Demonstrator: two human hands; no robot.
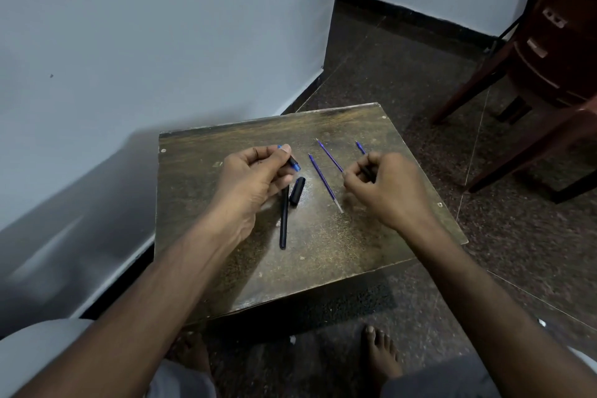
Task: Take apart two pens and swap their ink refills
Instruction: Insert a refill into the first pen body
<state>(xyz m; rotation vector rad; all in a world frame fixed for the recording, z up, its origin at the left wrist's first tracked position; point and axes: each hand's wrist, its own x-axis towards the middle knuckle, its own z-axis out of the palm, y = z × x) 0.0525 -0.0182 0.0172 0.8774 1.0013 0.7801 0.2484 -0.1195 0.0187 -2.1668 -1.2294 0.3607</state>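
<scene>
- Left hand (255, 176) gripped a blue-tipped pen piece (293, 162)
- Right hand (386, 186) pinched a black pen part (366, 171)
- Two refills (324, 182) lay between the hands on the table (323, 252); black barrel (284, 220) and cap (297, 191) lay beside the left hand

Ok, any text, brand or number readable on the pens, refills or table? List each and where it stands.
None readable.
Black barrel: no print shows.
Cap: plain.
Refills: too thin to show any marking.
Table: only scuffs.
Parts in the left hand and right hand: mostly hidden.
</scene>
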